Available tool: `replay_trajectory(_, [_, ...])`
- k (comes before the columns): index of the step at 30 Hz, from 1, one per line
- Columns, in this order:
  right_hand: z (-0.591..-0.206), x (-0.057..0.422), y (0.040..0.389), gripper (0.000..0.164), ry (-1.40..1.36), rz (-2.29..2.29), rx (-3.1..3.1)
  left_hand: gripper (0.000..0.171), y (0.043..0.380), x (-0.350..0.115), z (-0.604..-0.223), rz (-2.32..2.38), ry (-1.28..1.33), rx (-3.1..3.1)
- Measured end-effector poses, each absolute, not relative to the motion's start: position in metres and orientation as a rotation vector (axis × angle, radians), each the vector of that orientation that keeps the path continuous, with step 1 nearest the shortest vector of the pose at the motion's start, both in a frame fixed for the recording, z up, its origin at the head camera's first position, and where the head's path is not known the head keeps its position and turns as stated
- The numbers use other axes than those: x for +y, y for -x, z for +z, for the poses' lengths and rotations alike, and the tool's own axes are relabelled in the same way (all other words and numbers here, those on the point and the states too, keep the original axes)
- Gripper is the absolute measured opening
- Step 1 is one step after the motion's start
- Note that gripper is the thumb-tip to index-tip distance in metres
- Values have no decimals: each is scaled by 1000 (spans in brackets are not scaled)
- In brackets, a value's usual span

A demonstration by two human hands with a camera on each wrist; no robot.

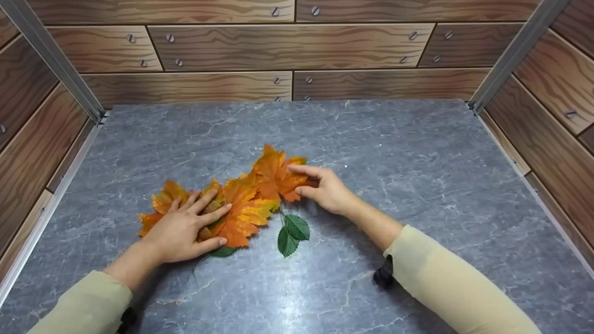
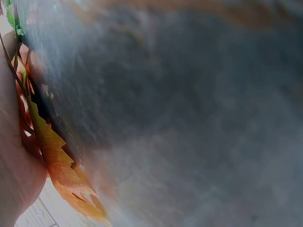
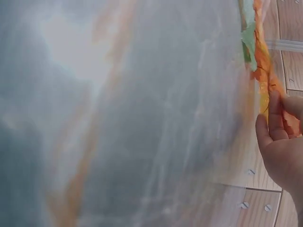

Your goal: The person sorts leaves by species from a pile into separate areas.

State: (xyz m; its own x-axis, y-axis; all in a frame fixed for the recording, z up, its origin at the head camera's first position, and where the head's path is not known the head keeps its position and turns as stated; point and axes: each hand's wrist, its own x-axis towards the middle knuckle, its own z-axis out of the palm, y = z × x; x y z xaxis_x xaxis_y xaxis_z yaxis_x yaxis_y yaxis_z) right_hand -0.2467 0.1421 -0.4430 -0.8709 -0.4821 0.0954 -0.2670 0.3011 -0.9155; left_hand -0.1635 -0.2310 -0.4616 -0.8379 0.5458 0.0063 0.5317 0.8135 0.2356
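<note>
An artificial maple leaf garland in orange and yellow lies slantwise across the grey table, with brown bits among its leaves. Two green leaves on a thin stem stick out from it toward the front. My left hand rests on its left part, fingers spread and fairly straight, hiding some leaves. At the far right end, my right hand holds the edge of the end leaf between thumb and fingers. The right wrist view shows orange leaf between the thumb and the other fingers.
The marbled grey tabletop spreads around the garland. Wood-patterned panels wall the back and both sides, with metal corner posts at the back. A dark strap hangs by the right sleeve.
</note>
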Motion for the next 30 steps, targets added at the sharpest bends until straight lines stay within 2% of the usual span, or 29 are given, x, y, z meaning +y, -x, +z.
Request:
replay_trajectory(12, [-410, 166, 259, 50, 501, -1961, 2332, 78, 164, -231, -461, 346, -876, 2934])
replay_trajectory(20, [-387, 209, 273, 48, 396, -2190, 2335, 78, 163, -231, -462, 345, -871, 2934])
replay_trajectory(30, [-377, 274, 291, 47, 279, -2289, 2374, 77, 162, -230, -463, 346, -880, 2957])
